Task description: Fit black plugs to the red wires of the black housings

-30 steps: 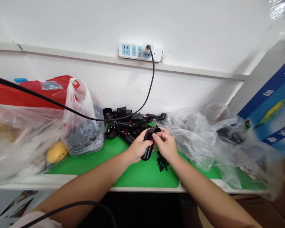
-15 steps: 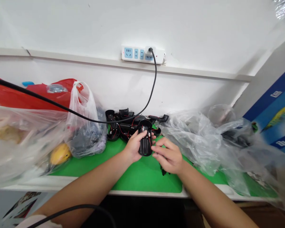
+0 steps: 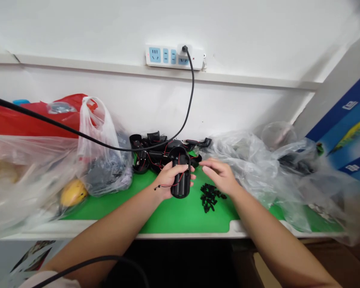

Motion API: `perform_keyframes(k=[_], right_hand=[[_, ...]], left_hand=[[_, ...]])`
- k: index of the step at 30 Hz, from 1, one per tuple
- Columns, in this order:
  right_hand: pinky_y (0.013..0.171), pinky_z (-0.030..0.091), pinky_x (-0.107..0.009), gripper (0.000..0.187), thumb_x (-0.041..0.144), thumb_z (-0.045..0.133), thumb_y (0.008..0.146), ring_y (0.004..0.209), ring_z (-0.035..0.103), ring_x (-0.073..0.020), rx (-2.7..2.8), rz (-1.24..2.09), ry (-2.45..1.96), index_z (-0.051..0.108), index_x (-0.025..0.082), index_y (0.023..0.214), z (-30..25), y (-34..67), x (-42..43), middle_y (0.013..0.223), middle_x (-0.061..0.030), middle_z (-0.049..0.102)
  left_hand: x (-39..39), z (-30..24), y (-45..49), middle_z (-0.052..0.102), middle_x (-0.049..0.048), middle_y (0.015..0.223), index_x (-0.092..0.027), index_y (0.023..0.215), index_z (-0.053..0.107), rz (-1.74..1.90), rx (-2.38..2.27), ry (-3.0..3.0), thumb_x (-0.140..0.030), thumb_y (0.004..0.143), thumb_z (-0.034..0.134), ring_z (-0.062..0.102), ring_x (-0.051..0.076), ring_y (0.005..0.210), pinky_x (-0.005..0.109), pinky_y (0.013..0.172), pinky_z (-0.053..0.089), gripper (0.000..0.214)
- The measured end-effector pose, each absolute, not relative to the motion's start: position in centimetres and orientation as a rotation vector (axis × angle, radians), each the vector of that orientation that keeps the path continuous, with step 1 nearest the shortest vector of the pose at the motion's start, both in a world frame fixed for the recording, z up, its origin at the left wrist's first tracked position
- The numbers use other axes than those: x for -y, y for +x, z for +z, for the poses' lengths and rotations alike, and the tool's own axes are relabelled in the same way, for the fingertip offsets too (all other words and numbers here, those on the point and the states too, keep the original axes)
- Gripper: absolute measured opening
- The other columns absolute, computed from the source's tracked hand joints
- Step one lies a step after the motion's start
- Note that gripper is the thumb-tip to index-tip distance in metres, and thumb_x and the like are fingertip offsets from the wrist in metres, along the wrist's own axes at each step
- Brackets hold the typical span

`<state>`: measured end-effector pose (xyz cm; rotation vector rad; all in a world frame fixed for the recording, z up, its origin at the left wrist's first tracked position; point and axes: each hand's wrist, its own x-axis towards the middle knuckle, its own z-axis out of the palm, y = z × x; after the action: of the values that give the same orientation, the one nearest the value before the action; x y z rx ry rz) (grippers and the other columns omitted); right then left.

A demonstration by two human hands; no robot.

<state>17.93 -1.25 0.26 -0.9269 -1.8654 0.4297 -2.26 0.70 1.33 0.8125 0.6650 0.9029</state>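
My left hand (image 3: 167,178) is closed around a black plastic housing (image 3: 180,185), its thumb laid across the front. Thin red wire runs over the housing, and a loose end with a small dark connector (image 3: 157,187) hangs out to the left over my hand. My right hand (image 3: 219,176) hovers just right of the housing, apart from it, with index finger and thumb stretched out and nothing visible between them. Below it, a pile of small black plastic pieces (image 3: 210,196) lies on the green mat (image 3: 180,218).
Behind my hands lie several more black housings (image 3: 139,154) with red wires. A knotted clear bag (image 3: 106,160) and a yellow object (image 3: 74,193) are at left, crumpled plastic bags (image 3: 249,172) at right. A black cable (image 3: 108,146) hangs across from the power strip (image 3: 175,57).
My right hand has moved up and away from the housing, uncovering the pile of small black pieces. A red wire end now sticks out leftward over my left hand.
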Motion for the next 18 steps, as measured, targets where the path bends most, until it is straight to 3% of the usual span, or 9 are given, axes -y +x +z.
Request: perform_keyframes(k=[3, 11, 18], right_hand=[[0.062, 0.042, -0.027, 0.019, 0.028, 0.054, 0.087, 0.064, 0.055, -0.0138, 1.943, 0.395, -1.223, 0.067, 0.016, 0.081, -0.7, 18.5, 0.0, 0.071, -0.0030, 0.063], [0.052, 0.033, -0.022, 0.025, 0.031, 0.054, 0.083, 0.053, 0.043, -0.0088, 2.187, 0.656, -1.371, 0.063, 0.014, 0.066, -0.9, 19.7, -0.3, 0.058, 0.0010, 0.055], [0.053, 0.036, -0.022, 0.018, 0.031, 0.060, 0.079, 0.054, 0.044, -0.0094, 2.316, 0.946, -1.215, 0.070, 0.016, 0.078, 0.1, 19.9, 0.5, 0.062, 0.0011, 0.059]], left_hand=[[-0.5, 1.4, -2.3, 0.068, 0.0057, 0.079, -0.014, 0.089, 0.057, 0.847, -0.671, 0.827, -0.021, 0.070, 0.071, 0.066, 0.018, 0.060, 0.029, 0.051, 0.056, 0.025], [-0.3, 1.9, -2.5, 0.066, 0.0055, 0.070, -0.013, 0.081, 0.057, 0.759, -0.651, 0.837, -0.019, 0.068, 0.065, 0.061, 0.013, 0.050, 0.023, 0.045, 0.051, 0.017], [-0.1, 1.9, -2.9, 0.065, 0.0053, 0.069, -0.012, 0.080, 0.058, 0.702, -0.595, 0.865, -0.024, 0.066, 0.067, 0.059, 0.013, 0.048, 0.022, 0.042, 0.050, 0.021]])
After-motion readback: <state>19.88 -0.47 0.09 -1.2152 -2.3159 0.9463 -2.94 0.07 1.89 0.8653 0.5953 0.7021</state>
